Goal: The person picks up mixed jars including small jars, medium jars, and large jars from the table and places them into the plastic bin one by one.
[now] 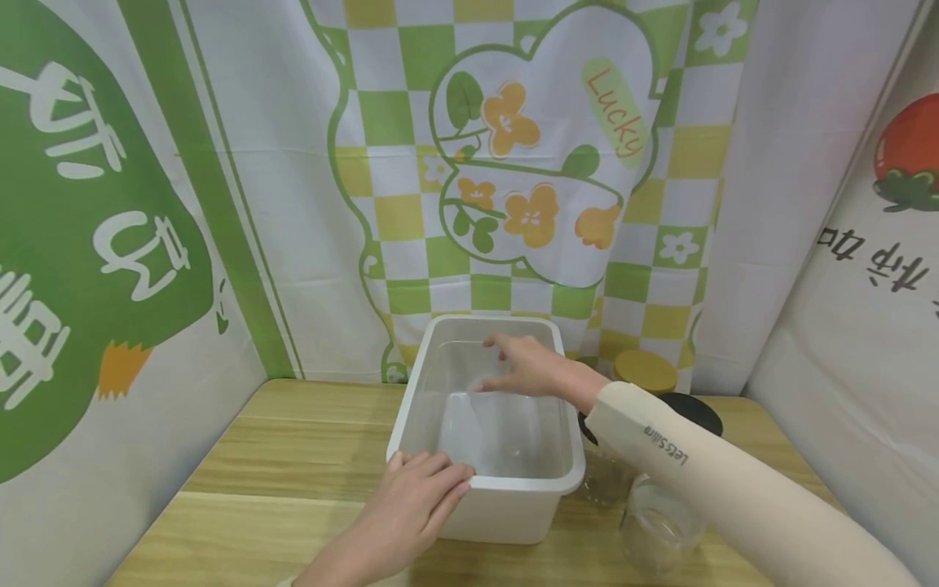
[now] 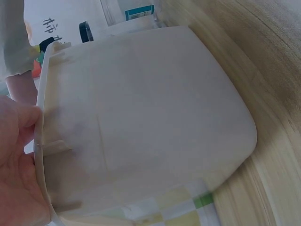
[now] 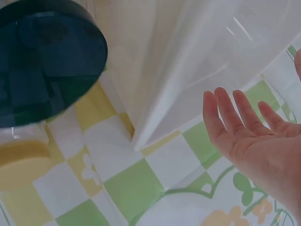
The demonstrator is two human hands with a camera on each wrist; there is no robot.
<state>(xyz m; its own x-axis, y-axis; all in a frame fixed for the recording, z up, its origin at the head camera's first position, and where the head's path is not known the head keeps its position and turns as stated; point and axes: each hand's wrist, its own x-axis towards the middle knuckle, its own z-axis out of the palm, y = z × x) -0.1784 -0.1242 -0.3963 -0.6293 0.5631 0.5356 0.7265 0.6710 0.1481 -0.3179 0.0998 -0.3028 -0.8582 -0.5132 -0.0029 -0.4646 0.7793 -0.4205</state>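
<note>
A white plastic storage bin (image 1: 506, 514) stands on the wooden table against the back curtain. My left hand (image 1: 411, 505) grips its near rim at the left corner, fingers over the edge. In the left wrist view, the left hand (image 2: 19, 165) sits at the rim beside the bin's outer wall (image 2: 146, 113). Over the bin's opening hovers my right hand (image 1: 528, 364), fingers spread and slightly bent, thumb apart, holding nothing. The right wrist view shows the same right hand (image 3: 263, 132) with its palm visible, near the bin's side (image 3: 188, 61).
Several jars stand to the bin's right, partly hidden under my right sleeve (image 1: 719, 465): a clear glass jar (image 1: 656, 522), one with a yellow lid (image 1: 645, 369) and one with a black lid (image 1: 693, 414). Printed curtains (image 1: 293, 204) enclose the table (image 1: 279, 473).
</note>
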